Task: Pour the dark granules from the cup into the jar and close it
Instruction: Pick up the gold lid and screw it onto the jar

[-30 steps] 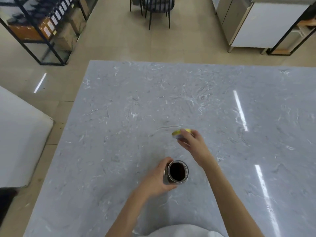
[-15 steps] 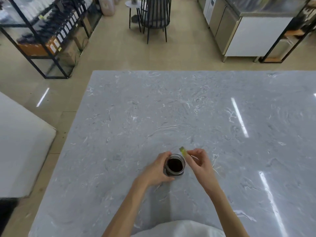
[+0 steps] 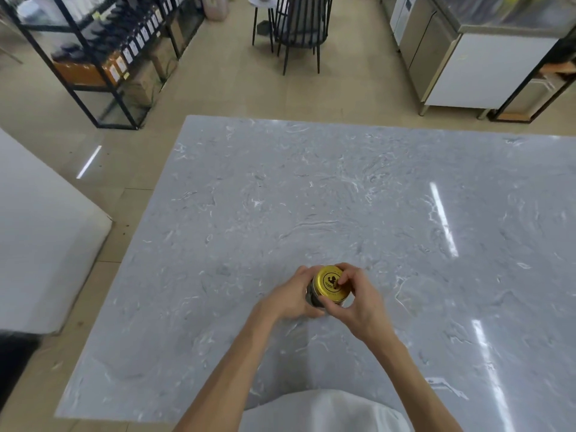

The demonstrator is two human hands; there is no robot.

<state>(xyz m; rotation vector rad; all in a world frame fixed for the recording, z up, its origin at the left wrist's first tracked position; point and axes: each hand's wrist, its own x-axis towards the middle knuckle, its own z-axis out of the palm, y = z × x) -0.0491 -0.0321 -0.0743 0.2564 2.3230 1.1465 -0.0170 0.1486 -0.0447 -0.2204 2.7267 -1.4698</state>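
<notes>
A small glass jar stands on the grey marble table, near the front edge. A round yellow lid with a dark emblem lies on the jar's mouth and hides the dark granules inside. My left hand wraps around the jar's left side. My right hand grips the lid's rim from the right, with a fingertip resting on top of it. No cup is in view.
The table's left edge runs diagonally beside a white surface. Beyond the far edge stand a black metal shelf with bottles, a dark chair and a steel cabinet.
My right hand has carried the yellow lid from the table behind the jar and set it down on the jar's mouth. My left hand has kept its hold on the jar.
</notes>
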